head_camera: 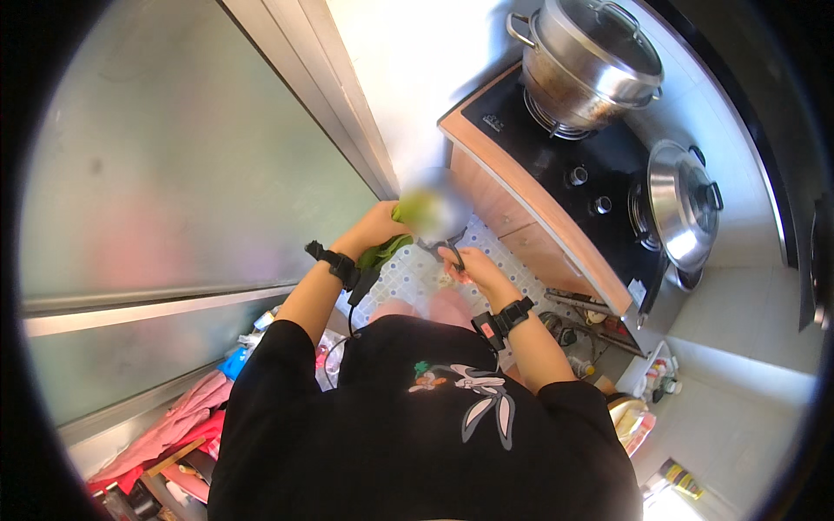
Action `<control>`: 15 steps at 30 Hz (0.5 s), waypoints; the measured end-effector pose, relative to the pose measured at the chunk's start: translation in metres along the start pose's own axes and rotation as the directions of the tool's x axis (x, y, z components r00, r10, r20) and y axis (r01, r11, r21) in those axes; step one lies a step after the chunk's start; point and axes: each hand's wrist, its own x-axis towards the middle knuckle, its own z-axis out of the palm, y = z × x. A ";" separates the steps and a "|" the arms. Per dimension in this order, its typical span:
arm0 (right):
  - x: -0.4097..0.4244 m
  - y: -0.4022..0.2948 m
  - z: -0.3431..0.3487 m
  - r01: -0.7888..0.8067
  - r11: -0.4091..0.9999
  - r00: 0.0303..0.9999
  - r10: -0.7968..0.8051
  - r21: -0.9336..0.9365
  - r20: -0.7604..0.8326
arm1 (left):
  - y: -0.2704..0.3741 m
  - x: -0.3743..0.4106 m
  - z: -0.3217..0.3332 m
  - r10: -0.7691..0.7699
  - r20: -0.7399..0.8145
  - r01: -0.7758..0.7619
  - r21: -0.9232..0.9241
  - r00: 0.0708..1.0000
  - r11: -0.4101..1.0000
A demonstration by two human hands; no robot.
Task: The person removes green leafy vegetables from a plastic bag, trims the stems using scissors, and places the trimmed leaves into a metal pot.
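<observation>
Green leafy vegetables (389, 249) hang below my left hand (380, 226), which grips the bunch in front of my body. To its right, my right hand (477, 268) has its fingers in the dark handles of a pair of scissors (459, 256). A round blurred patch covers the scissors' blades and the upper part of the greens. I cannot tell whether the blades touch the vegetables. Both hands are above the blue-dotted tile floor (399, 279), and a black strapped device sits on each wrist.
A black gas cooktop (554, 156) on a wooden cabinet (505, 208) lies to the right. It bears a steel steamer pot (573, 84) and a lidded wok (677, 208). A frosted glass sliding door (195, 163) stands at left, with pink cloth (166, 423) beneath.
</observation>
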 end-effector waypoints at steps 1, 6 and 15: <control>0.005 -0.009 -0.008 0.010 1.000 1.000 -0.010 0.005 0.019 | 0.003 0.012 -0.001 -0.015 -0.010 0.016 0.012 1.000 1.000; 0.032 -0.029 -0.030 -0.044 0.997 0.999 0.046 0.071 -0.026 | 0.005 0.054 -0.014 0.035 -0.028 -0.032 0.101 0.999 0.994; 0.076 -0.009 -0.059 -0.308 0.948 0.951 0.307 0.077 0.025 | -0.012 0.074 -0.032 -0.019 -0.027 0.021 0.086 0.999 0.996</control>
